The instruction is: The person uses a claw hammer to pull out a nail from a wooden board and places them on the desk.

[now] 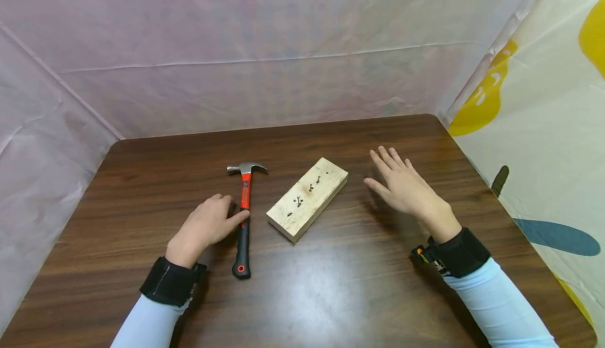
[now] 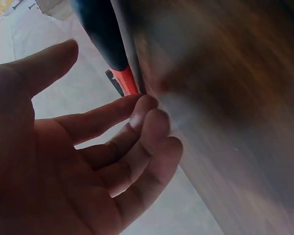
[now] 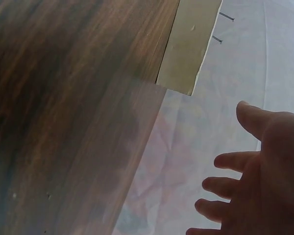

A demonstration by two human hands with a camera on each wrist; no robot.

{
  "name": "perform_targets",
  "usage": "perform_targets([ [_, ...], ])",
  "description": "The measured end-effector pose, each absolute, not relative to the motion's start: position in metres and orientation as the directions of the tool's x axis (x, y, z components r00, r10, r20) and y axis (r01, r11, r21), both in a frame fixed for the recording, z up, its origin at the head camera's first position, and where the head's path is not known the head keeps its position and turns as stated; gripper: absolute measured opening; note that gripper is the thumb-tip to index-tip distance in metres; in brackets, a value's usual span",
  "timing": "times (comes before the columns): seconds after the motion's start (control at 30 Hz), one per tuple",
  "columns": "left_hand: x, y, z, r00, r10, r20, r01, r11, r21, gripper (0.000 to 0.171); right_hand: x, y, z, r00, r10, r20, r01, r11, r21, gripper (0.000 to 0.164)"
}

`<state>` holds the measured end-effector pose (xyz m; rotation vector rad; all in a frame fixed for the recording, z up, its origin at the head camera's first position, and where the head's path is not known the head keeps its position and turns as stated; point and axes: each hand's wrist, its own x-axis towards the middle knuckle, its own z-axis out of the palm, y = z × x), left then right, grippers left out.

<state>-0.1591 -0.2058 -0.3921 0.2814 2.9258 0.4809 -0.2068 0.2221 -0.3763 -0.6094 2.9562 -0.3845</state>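
A claw hammer [image 1: 243,227] with a steel head and a red and black handle lies on the table, its head toward the far edge. Beside the handle is my left hand [image 1: 205,227], its thumb overlapping the grip in the head view. In the left wrist view the fingers are loosely bent by the hammer [image 2: 100,32], with a gap between thumb and fingers. A pale wooden block [image 1: 309,206] lies slanted right of the hammer; several dark nails [image 3: 226,16] stand up from its top. My right hand [image 1: 408,188], fingers spread and holding nothing, hovers right of the block.
The dark wood-grain table [image 1: 179,164] has rounded corners. Pale sheeting [image 1: 264,64] hangs behind its far edge and on the left. A white sheet [image 1: 543,159] with yellow and blue shapes borders the right side. Both wrists wear black bands [image 1: 170,282].
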Motion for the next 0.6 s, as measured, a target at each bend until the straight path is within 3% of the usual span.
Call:
perform_targets([
  [0.3, -0.161, -0.199, -0.396, -0.964, 0.189, -0.189, 0.111, 0.926, 0.361, 0.047, -0.208, 0.221, -0.379, -0.915, -0.401, -0.050, -0.375, 0.888, -0.265, 0.077],
  [0.6, -0.159, -0.194, -0.400, -0.969, 0.131, -0.209, 0.048, 0.931, 0.362, 0.057, -0.210, 0.222, -0.381, -0.914, -0.402, -0.055, -0.376, 0.891, -0.256, 0.077],
])
